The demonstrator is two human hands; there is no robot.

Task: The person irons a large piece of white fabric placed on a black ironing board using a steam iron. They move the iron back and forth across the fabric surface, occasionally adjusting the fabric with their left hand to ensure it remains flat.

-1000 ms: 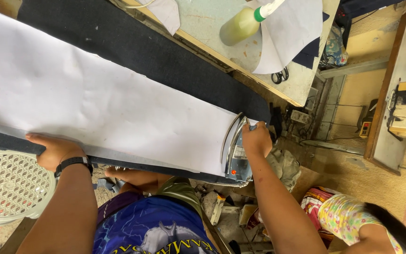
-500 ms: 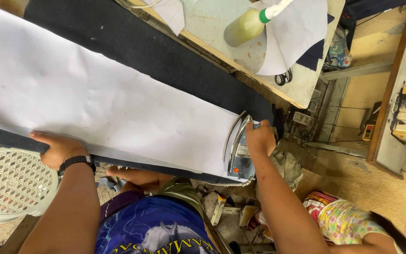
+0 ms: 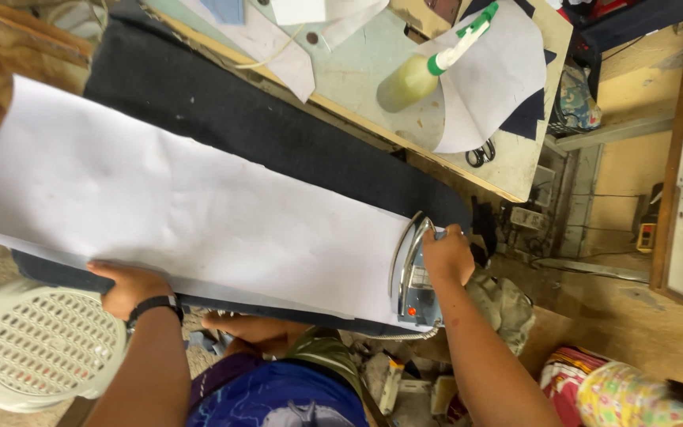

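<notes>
Pale yellow-green spray bottle (image 3: 416,71) with green-and-white nozzle lying tilted at 1 o'clock, on a pale green worktop (image 3: 357,71) with raw wood edge. Loose white paper pieces (image 3: 484,87) and a dark navy scrap (image 3: 530,115) just beside bottle; black-handled scissors (image 3: 480,153) near worktop's right end. No readable labels worth noting.

Long dark navy fabric (image 3: 239,126) spread diagonally from 11 to 3 o'clock over the pressing board. Wide white paper sheet (image 3: 175,213) laid on top, covering the near half of the fabric. Bare plywood at 9–10 o'clock. White perforated plastic stool (image 3: 37,348) at 8 o'clock. Cluttered workshop floor at 4–5 o'clock, wooden bench and equipment at 3 o'clock.

Electric iron (image 3: 416,281) at centre-right, at paper's right end, soleplate on its side, metal rim facing the sheet.

Right hand (image 3: 448,257) reaching in from 5 o'clock, fingers curled and clamped on iron's handle.
Left hand (image 3: 132,285), black wristband, coming in from 7 o'clock, flat on near edge of paper, fingers together pressing down, thumb tucked under the board edge.
</notes>
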